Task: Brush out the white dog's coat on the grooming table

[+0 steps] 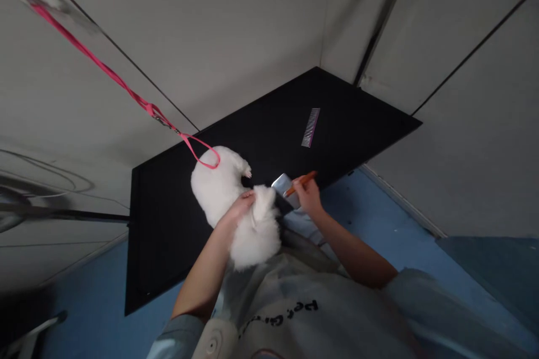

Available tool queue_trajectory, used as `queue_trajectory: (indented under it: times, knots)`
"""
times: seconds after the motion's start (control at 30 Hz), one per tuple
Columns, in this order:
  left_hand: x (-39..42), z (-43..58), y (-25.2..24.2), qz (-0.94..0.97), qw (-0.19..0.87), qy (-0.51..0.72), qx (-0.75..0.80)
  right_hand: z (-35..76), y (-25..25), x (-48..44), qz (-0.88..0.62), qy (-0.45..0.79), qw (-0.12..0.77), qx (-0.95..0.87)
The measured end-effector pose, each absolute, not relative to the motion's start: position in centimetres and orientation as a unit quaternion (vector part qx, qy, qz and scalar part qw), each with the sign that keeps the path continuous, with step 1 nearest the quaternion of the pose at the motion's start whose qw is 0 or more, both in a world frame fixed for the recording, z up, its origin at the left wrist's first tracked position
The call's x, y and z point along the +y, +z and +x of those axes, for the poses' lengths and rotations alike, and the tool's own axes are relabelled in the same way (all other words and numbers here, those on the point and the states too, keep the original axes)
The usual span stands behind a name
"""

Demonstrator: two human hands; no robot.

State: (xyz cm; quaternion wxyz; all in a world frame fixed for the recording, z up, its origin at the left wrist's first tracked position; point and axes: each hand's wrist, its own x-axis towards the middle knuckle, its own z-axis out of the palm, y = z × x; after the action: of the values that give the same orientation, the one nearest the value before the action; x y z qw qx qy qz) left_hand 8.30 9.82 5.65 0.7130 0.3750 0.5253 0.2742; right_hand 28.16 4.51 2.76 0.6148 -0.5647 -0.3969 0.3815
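Observation:
A fluffy white dog (214, 185) is on the black table (269, 123) at its near edge, with a pink loop lead around its body. My left hand (242, 205) is closed on the dog's fur near the middle; which body part lies under the fingers I cannot make out. In my right hand (308, 193) is a slicker brush (305, 176), gripped by its orange handle. The brush's pale flat head is just to the right of the dog's fluffy end, close to the fur. A paw shows at the dog's far side.
Farther back on the table lies a metal comb (310, 128) with a purplish edge. A pink lead (105, 70) runs up to the upper left. Pale walls stand behind the table, and a blue floor (370, 207) shows around it. A dark metal arm (84, 214) is at the left.

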Motion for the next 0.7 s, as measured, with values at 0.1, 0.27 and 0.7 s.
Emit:
queue_trajectory:
  times: [0.1, 0.27, 0.7]
  knots:
    - [9.7, 8.1, 5.5, 0.355, 0.717, 0.299, 0.521, 28.2, 3.2, 5.3, -0.540, 0.350, 0.629, -0.437]
    - [9.5, 7.4, 5.1, 0.345, 0.718, 0.310, 0.519, 27.6, 3.8, 6.1, -0.513, 0.426, 0.565, -0.486]
    - [10.8, 6.4, 6.4, 0.494, 0.598, 0.421, 0.470, 26.1, 5.4, 5.6, -0.578, 0.361, 0.624, -0.383]
